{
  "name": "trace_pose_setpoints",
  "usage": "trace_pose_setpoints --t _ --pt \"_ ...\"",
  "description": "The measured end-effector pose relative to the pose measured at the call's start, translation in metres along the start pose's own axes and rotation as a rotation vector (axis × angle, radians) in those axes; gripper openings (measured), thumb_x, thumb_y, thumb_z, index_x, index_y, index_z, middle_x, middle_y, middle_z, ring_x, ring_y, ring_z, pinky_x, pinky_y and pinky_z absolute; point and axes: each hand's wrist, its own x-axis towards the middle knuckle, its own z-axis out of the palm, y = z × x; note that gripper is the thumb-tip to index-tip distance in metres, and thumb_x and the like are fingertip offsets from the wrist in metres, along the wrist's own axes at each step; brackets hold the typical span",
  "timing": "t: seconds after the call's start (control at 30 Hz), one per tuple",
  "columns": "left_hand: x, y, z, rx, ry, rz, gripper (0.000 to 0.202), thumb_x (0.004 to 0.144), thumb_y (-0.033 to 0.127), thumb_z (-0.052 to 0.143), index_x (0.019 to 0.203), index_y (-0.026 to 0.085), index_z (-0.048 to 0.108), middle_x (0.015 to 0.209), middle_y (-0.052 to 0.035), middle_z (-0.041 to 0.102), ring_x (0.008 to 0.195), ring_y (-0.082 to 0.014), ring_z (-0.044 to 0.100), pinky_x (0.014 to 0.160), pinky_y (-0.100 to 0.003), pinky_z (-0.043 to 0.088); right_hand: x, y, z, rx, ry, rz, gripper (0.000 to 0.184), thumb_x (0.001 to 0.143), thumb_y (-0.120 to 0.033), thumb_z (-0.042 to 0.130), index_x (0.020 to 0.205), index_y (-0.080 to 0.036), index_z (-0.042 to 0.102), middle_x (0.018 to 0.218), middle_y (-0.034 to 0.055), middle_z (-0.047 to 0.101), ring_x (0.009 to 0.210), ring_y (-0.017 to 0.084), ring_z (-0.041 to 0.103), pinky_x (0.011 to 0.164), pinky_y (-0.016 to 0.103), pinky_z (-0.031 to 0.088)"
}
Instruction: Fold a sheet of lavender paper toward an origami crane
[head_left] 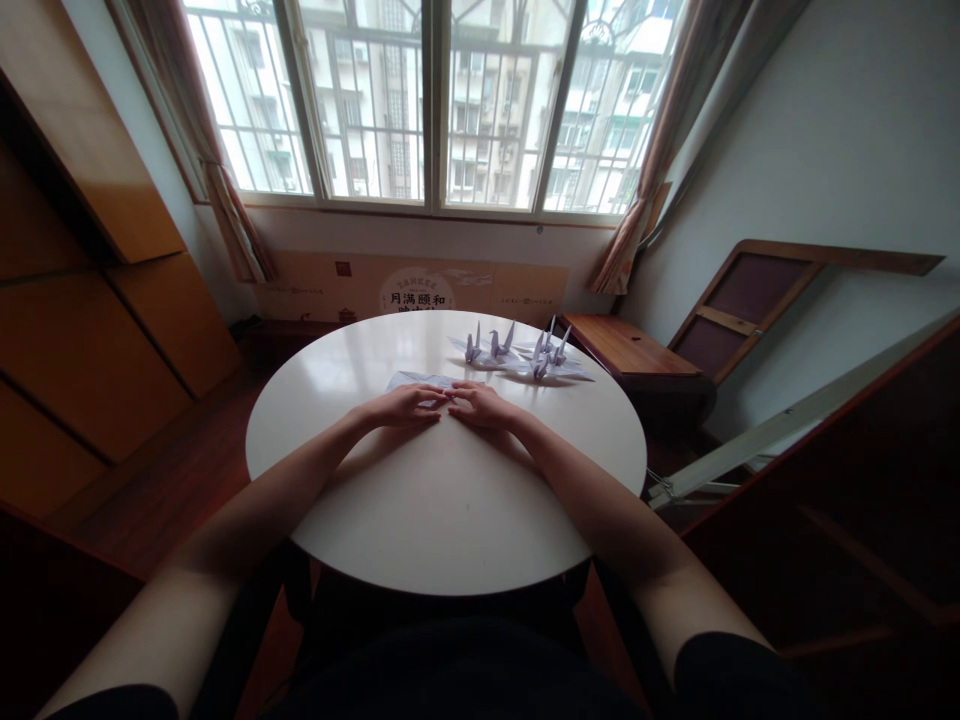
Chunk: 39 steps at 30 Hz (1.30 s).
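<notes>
A pale sheet of folded paper (411, 381) lies on the round white table (450, 500), partly under my hands. My left hand (405, 405) rests on it with the fingers laid flat, pressing down. My right hand (480, 403) lies beside it, fingers flat, and its fingertips meet those of the left hand at the paper's edge. Behind my hands, toward the window, stand several folded paper cranes (517, 355) in a loose cluster.
A low wooden bench (626, 348) stands right of the table below a leaning framed panel (750, 300). Wooden cabinets (90, 300) line the left wall. A printed cardboard sheet (416, 290) leans under the window. A slanted board (810, 410) runs along the right.
</notes>
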Motion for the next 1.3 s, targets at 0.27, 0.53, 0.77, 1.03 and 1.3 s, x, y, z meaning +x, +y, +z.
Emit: trace_pose_setpoints --t 0.27,0.53,0.77,1.03,1.3 --pt "0.0003 0.0028 -0.0011 0.002 0.007 0.006 0.046 0.087 0.047 0.057 0.123 0.019 0.064 0.132 -0.011 0.06 0.12 -0.0248 0.057 0.104 -0.035 0.044 -0.0005 -0.0009 -0.0014 0.01 0.0 0.0 0.048 0.09 -0.044 0.054 0.132 -0.022 0.057 0.142 0.0125 0.05 0.132 0.028 0.045 0.11 0.044 0.034" --pt "-0.0001 -0.0004 0.0 -0.013 0.011 -0.008 0.046 0.086 0.048 0.058 0.122 0.021 0.064 0.131 -0.0099 0.06 0.12 -0.0249 0.057 0.103 -0.036 0.044 0.0009 0.002 0.0016 0.01 0.012 -0.005 0.047 0.089 -0.045 0.055 0.131 -0.025 0.057 0.141 0.0107 0.051 0.132 0.028 0.046 0.11 0.044 0.034" --pt "0.0004 -0.0015 0.0007 -0.008 0.008 0.002 0.047 0.086 0.048 0.057 0.123 0.02 0.064 0.131 -0.0112 0.06 0.119 -0.025 0.057 0.103 -0.036 0.044 0.0013 0.0035 0.0024 0.014 0.013 -0.013 0.047 0.089 -0.045 0.055 0.132 -0.024 0.057 0.141 0.0112 0.051 0.132 0.028 0.046 0.11 0.044 0.035" --pt "-0.0004 0.0007 -0.0005 0.008 0.013 0.007 0.045 0.086 0.048 0.057 0.123 0.022 0.064 0.13 -0.0096 0.061 0.119 -0.0246 0.057 0.102 -0.035 0.045 0.0015 0.0044 0.0035 0.017 0.026 -0.019 0.046 0.089 -0.044 0.056 0.13 -0.025 0.058 0.14 0.0106 0.052 0.132 0.028 0.046 0.109 0.045 0.036" --pt "0.0001 -0.0025 0.0011 0.011 0.004 0.012 0.048 0.087 0.049 0.056 0.125 0.02 0.063 0.132 -0.0112 0.059 0.12 -0.0254 0.056 0.103 -0.035 0.044 0.0015 0.0036 0.0035 0.011 0.029 -0.023 0.047 0.088 -0.044 0.056 0.131 -0.024 0.058 0.14 0.0114 0.052 0.132 0.028 0.046 0.109 0.044 0.035"
